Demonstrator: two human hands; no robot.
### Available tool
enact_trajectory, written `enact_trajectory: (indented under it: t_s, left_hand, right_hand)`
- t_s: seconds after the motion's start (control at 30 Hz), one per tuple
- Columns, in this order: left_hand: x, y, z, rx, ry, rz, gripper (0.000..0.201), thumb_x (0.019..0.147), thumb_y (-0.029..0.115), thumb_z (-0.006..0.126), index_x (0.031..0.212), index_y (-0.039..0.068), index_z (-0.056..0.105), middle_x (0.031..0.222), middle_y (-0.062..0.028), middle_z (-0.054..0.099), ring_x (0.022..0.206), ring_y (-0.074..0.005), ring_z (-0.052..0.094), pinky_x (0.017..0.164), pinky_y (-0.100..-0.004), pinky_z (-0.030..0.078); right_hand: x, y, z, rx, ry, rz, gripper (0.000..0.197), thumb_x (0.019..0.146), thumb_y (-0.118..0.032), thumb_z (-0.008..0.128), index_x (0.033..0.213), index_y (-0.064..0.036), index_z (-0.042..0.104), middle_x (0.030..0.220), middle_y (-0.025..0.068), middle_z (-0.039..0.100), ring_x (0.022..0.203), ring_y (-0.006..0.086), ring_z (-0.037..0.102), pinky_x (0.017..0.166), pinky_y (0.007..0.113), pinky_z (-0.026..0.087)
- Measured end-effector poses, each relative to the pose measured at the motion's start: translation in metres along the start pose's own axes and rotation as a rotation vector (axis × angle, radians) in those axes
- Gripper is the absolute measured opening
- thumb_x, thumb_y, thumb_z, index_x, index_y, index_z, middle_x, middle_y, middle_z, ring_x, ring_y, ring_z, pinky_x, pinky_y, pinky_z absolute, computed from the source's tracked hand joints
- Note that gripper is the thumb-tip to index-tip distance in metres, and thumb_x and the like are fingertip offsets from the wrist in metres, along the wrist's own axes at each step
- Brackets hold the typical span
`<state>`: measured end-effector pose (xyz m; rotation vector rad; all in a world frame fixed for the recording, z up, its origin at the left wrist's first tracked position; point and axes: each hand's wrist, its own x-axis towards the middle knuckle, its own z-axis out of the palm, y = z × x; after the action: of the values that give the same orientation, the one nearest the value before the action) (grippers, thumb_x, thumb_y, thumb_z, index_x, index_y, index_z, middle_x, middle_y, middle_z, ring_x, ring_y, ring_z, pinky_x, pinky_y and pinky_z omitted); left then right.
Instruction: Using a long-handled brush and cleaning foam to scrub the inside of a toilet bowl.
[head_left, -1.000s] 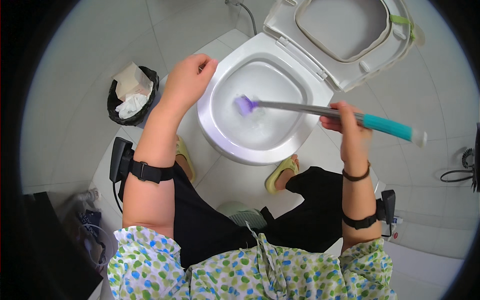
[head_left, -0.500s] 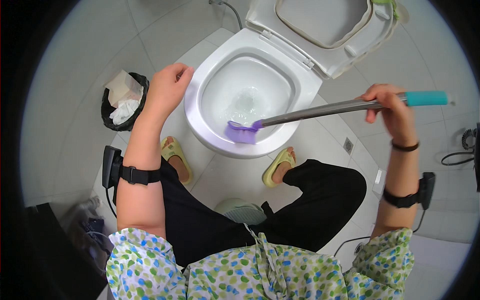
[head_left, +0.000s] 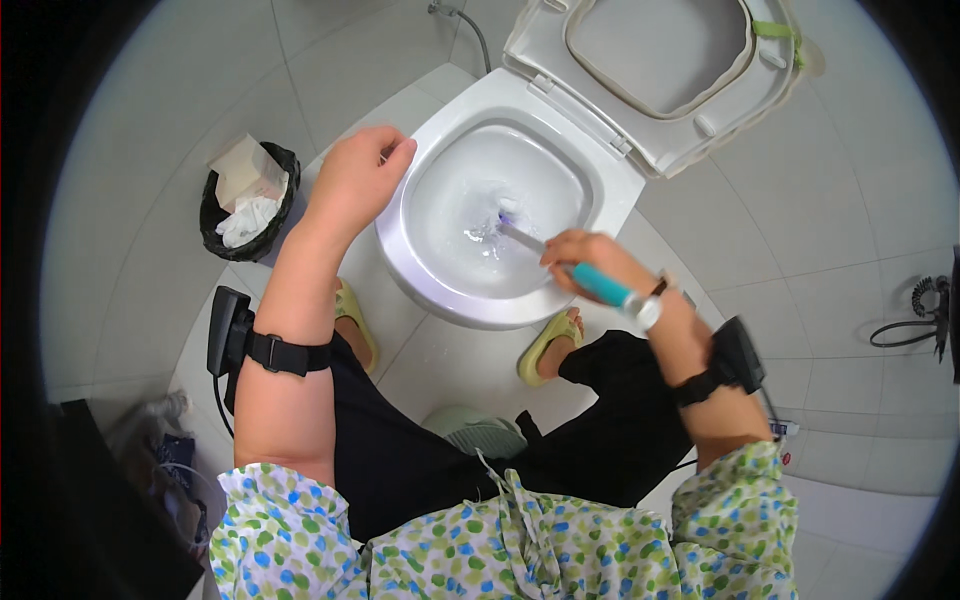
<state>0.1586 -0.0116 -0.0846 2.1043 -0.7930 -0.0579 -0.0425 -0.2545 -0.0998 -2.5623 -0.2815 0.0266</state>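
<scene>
My right hand [head_left: 590,262] is wrapped round the metal handle of a toilet brush [head_left: 525,240], just below its turquoise grip. The brush slants down into the white toilet bowl [head_left: 440,270]. Its purple head is mostly under the stirred water at the bottom, so only a bit of purple shows. My left hand [head_left: 362,172] is held in a loose fist over the bowl's left rim, thumb against the curled fingers, and nothing shows in it. Whether it touches the rim I cannot tell.
The toilet seat and lid [head_left: 690,130] stand raised behind the bowl, with a green strap [head_left: 772,30]. A bin [head_left: 207,215] lined with a black bag, holding a carton and tissue, is at the left. My slippered feet flank the bowl's front. A black coiled cord [head_left: 932,300] hangs far right.
My right hand has swung left and closer to the bowl, tipping the brush more upright. The brush head has gone from the front inner wall down into the water. My left hand has barely moved.
</scene>
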Motion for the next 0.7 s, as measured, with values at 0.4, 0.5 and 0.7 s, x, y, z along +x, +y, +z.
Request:
enact_trajectory:
  t_s: [0.4, 0.5, 0.7]
  left_hand:
    - [0.001, 0.0, 0.009, 0.057, -0.065, 0.033, 0.03, 0.085, 0.027, 0.053, 0.091, -0.001, 0.064, 0.088, -0.0152, 0.064, 0.078, -0.0282, 0.06, 0.072, -0.036, 0.046]
    - [0.001, -0.001, 0.009, 0.067, -0.081, 0.018, 0.031, 0.084, 0.027, 0.052, 0.09, 0.0, 0.064, 0.088, -0.0161, 0.065, 0.082, -0.0318, 0.061, 0.075, -0.0386, 0.047]
    - [-0.001, -0.007, 0.004, 0.096, -0.084, 0.031, 0.029, 0.085, 0.026, 0.053, 0.09, -0.001, 0.063, 0.084, -0.0151, 0.064, 0.077, -0.0282, 0.06, 0.071, -0.0361, 0.047]
  right_hand:
    - [-0.043, -0.071, -0.127, -0.26, -0.058, 0.052, 0.013, 0.075, 0.004, 0.06, 0.087, -0.002, 0.064, 0.105, 0.0176, 0.062, 0.081, 0.0278, 0.064, 0.07, 0.033, 0.052]
    - [-0.042, -0.096, -0.137, -0.245, -0.14, 0.042, 0.009, 0.075, 0.003, 0.061, 0.083, -0.0008, 0.064, 0.096, 0.0176, 0.064, 0.076, 0.0287, 0.065, 0.068, 0.034, 0.053]
    - [-0.027, -0.121, -0.127, 0.338, 0.082, 0.284, 0.013, 0.083, -0.008, 0.06, 0.083, 0.0042, 0.065, 0.077, 0.0128, 0.066, 0.071, 0.0191, 0.067, 0.069, 0.028, 0.054]
